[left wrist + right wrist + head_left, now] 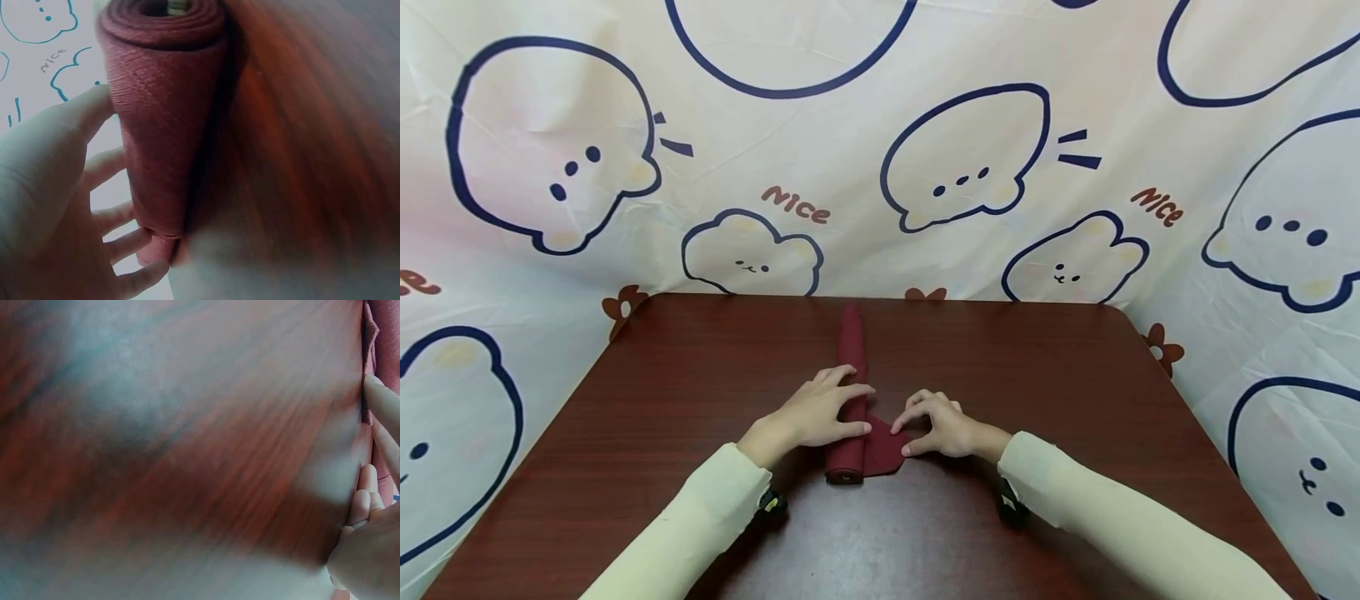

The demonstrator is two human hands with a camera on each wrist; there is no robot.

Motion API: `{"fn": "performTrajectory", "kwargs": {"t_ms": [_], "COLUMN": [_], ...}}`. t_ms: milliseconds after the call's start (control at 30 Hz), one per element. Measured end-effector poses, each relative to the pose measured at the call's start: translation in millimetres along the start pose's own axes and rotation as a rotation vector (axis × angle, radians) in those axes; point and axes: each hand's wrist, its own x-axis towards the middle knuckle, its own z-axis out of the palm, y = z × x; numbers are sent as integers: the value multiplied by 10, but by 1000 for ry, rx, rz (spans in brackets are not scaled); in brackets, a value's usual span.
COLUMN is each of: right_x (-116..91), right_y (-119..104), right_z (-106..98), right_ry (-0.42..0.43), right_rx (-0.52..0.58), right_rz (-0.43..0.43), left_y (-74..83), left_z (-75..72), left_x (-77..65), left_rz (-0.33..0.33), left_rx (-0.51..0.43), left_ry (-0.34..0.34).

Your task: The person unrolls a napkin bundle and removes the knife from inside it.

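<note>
A dark red rolled cloth (847,442) lies lengthwise on the brown table, its coiled end towards me. A pointed flap (883,450) of it spreads out on the right. My left hand (816,414) rests over the roll with fingers spread; the left wrist view shows those fingertips along the side of the roll (165,119). At the flap's tip, my right hand (951,427) holds the edge between thumb and bent index finger. The right wrist view catches the thumb (381,400) against the flap's edge, the other fingers curled below.
The brown table (1022,367) extends around the cloth on all sides. Behind and beside it hangs a pale curtain (850,150) printed with cartoon animals. Dark wrist devices sit under both cream sleeves (715,500).
</note>
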Motion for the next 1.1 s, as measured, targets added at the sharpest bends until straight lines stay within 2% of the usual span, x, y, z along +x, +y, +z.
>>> {"fn": "performTrajectory", "kwargs": {"t_ms": [433,1100], "right_x": [-9,-11], "right_y": [-29,-22], "right_z": [0,4], "right_ry": [10,13], "right_rx": [2,22], "right_rz": [-6,-8], "left_y": [-112,-264], "left_z": [-11,-123], "left_x": [-83,-228], "left_rz": [-15,-51], "left_rx": [-12,-68], "left_ry": [13,-20]}}
